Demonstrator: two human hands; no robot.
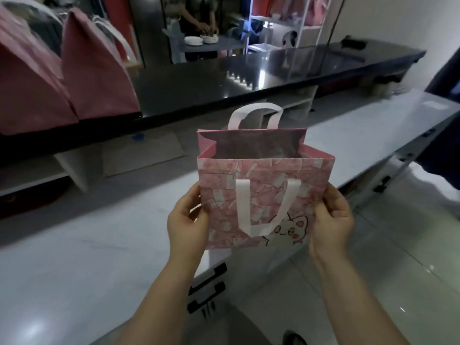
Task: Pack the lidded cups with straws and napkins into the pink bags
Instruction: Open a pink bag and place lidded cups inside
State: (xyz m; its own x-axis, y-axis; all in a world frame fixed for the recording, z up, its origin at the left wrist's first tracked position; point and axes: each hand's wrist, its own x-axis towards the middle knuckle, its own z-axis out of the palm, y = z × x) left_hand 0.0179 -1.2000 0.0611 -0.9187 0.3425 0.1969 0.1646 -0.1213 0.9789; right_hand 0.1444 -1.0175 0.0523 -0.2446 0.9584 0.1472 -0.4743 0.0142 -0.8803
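A pink bag (263,200) is held up in the air over the pale table (87,245), mouth open and facing up, with one white handle (258,207) flopped down over the printed front and the other handle (254,115) standing behind. The left hand (186,220) is clamped on the bag's left edge and the right hand (331,220) on its right edge, each grip pinching the paper between thumb and fingers. The step in hand looks like opening the bag out so it can take a cup. To do that well, I would push the side folds fully outward and square the bottom flat, then set the bag upright on the table so it stands by itself and frees both hands; the front handle wants flipping clear of the mouth so that nothing catches on it going in. The inside is dark and I cannot tell whether anything is already in there, nor whether the base is fully unfolded. No cups, straws or napkins can be made out anywhere in view, so where they wait is unknown. Two more pink bags (74,70) stand on the dark counter (199,85) at the far left, blurred and partly cut off by the frame. A second person at the back is working over stacked plates (201,40), too dim to read further.
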